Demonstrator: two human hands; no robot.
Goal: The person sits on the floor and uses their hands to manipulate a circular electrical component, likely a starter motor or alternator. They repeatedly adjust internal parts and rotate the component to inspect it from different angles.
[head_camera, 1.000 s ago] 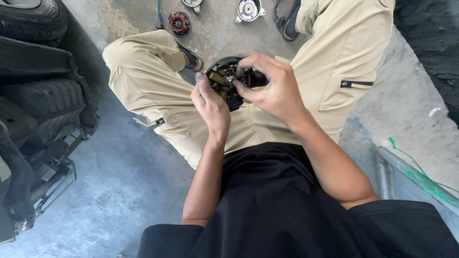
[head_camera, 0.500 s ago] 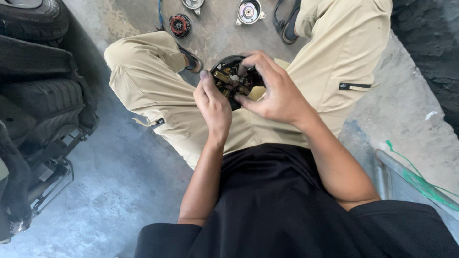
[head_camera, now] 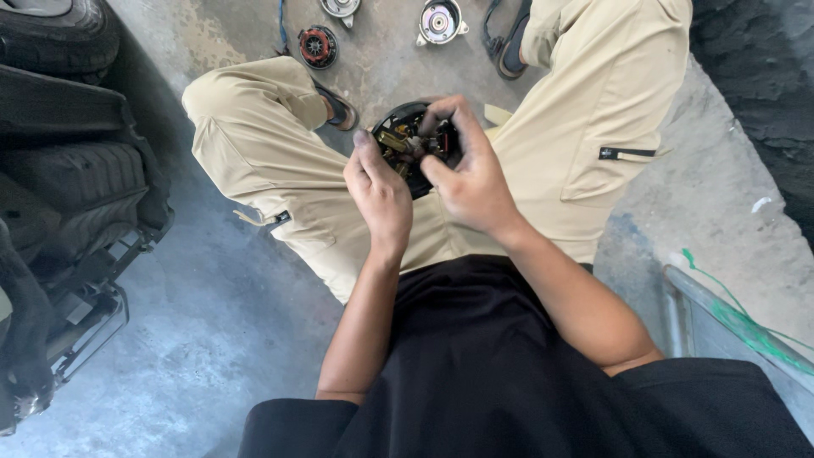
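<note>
Rough grey concrete floor (head_camera: 203, 356) lies under the person, with black rubber tyres (head_camera: 59, 102) at one side and small round metal parts (head_camera: 439, 20) up ahead. Both hands hold a round black part (head_camera: 407, 140) with shiny brass bits inside, above the lap between the tan-trousered knees. The left hand (head_camera: 379, 191) cups its near edge, the right hand (head_camera: 466, 170) curls over its top, and its open face looks up at the camera.
</note>
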